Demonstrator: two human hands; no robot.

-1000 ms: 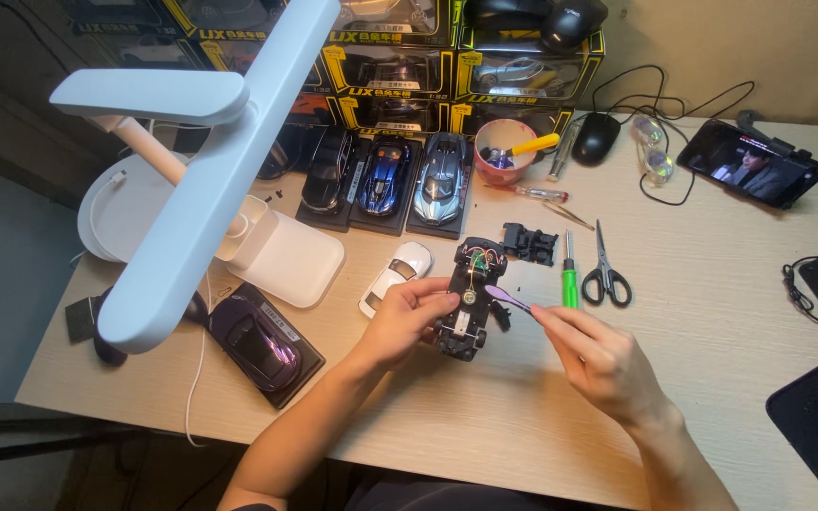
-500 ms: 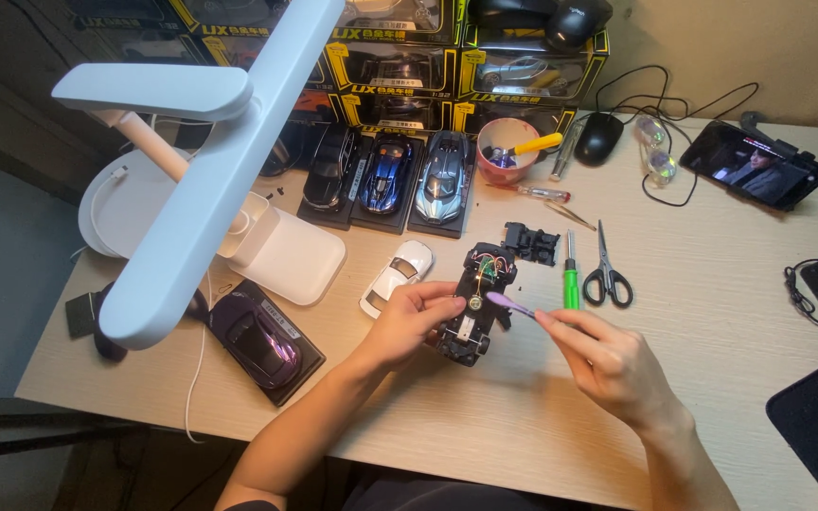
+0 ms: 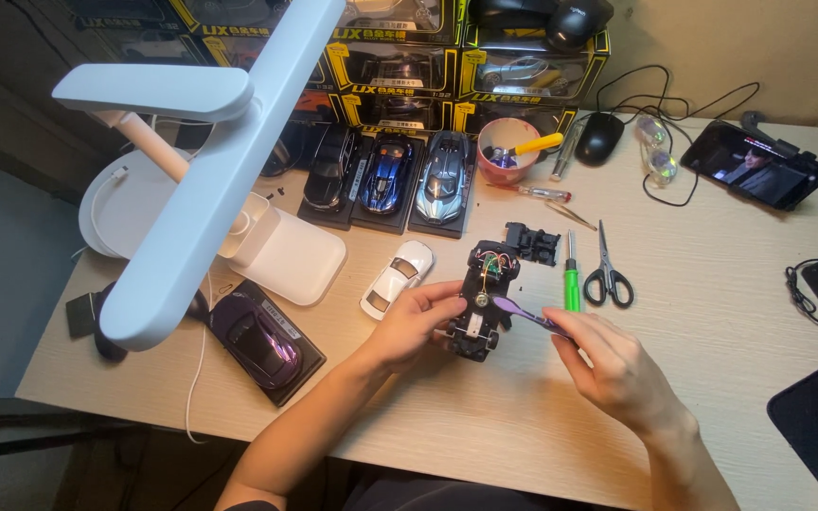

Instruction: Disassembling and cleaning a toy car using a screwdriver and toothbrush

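near the middle of the desk, a little toward its near edge, lies the stripped toy car chassis (image 3: 481,303), black, with small wires showing at its far end and its long axis running near-to-far, tilted slightly right at the far end. the left hand (image 3: 411,324) comes at it from the left and closes around its left flank, fingers curled on the side, steadying it against the desk top (image 3: 712,378). the right hand (image 3: 617,364) sits to the right and a bit nearer, pinched narrow on a slim purple tool (image 3: 521,315) whose length runs crosswise to the chassis, its tip touching the chassis about midway along. so the chassis lies between the two hands, the left one touching it directly, the right one reaching it only through the tool. just beyond the chassis, to the far right, a small black part (image 3: 534,243) lies loose; beside it are a green-handled screwdriver (image 3: 571,281) and scissors (image 3: 607,272), both pointing near-to-far. left of the left hand a white car body shell (image 3: 398,277) rests, and farther left a purple model car (image 3: 262,341) on a dark base, under a white desk lamp (image 3: 210,180).
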